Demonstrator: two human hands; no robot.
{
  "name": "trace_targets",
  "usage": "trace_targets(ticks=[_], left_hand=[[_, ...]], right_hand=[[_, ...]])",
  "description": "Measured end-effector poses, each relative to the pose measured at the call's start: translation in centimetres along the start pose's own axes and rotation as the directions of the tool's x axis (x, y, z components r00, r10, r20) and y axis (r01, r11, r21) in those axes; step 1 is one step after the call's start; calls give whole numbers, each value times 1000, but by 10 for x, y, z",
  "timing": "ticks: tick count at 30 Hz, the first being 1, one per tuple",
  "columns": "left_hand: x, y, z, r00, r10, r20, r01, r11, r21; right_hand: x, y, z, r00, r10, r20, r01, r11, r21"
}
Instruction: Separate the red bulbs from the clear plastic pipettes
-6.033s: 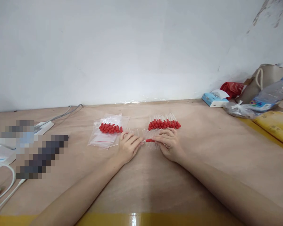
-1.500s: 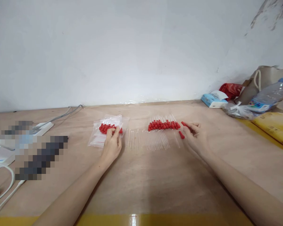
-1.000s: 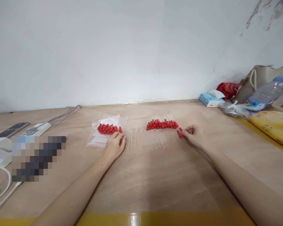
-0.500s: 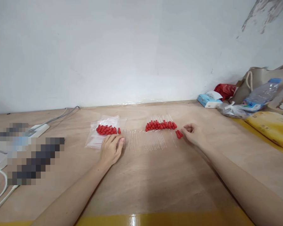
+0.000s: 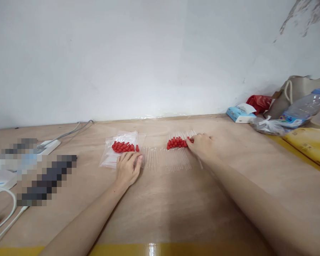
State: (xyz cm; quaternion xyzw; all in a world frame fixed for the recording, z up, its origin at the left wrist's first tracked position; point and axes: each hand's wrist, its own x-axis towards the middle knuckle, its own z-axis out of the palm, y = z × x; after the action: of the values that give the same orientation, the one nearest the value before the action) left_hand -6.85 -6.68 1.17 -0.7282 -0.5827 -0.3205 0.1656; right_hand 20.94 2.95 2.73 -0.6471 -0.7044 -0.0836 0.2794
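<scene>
My left hand rests on the table, fingers loosely bent and thumb apart, with nothing visible in it. Beside its thumb begins a row of thin clear glass tubes; a second group lies farther right. Left of and behind that hand, red rubber dropper bulbs are heaped on clear plastic bags. Red-bulbed droppers lie side by side behind the tubes, their clear stems pointing to the wall. My right hand covers their right end, thumb against a red bulb, other fingers stretched over the stems.
A power strip with cables and blurred-out items occupies the left side. On the right are a blue tissue box, a knotted clear bag, a plastic bottle, a yellow packet and a grey bag. A white wall closes the back.
My right hand has moved left onto the right end of the dropper row, hiding the two red bulbs that lay apart there. My left hand stays in place; the view has shifted slightly.
</scene>
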Motion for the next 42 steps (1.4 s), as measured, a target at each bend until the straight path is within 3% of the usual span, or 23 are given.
trace_targets(ticks=[5,9,11,13,15,18,20,26,35,42], left_hand=[[1,1,-1,1000,-5,5,5,1000,3],[1,0,-1,1000,12,-5,-12,1000,-9],[1,2,-1,998,44,-49,-45,999,-14],[0,8,-3,989,105,-105,-106,994,-10],[-1,18,-5,972,191,-133,-193,981,0],[-5,37,-7,949,300,-96,-303,953,-14],[-7,46,-6,938,345,-37,-347,936,-63],[-7,53,1,915,395,78,-378,910,-174],[-9,54,-4,888,455,66,-440,882,-167],[-12,54,-2,889,457,19,-446,875,-191]], right_hand=[[3,-4,-5,995,101,24,-102,994,31],[-1,-7,-24,983,181,-41,-166,955,247],[-13,-8,-33,989,90,-115,-40,926,376],[-32,-10,-37,973,-102,-208,185,881,434],[-53,-11,-36,914,-315,-256,398,820,412],[-79,-11,-28,825,-508,-248,565,739,366],[-89,-11,-22,798,-546,-253,602,707,372],[-91,-16,-20,788,-563,-248,615,697,370],[-95,-24,-19,729,-620,-288,683,685,254],[-97,-23,-20,713,-641,-284,701,663,265]])
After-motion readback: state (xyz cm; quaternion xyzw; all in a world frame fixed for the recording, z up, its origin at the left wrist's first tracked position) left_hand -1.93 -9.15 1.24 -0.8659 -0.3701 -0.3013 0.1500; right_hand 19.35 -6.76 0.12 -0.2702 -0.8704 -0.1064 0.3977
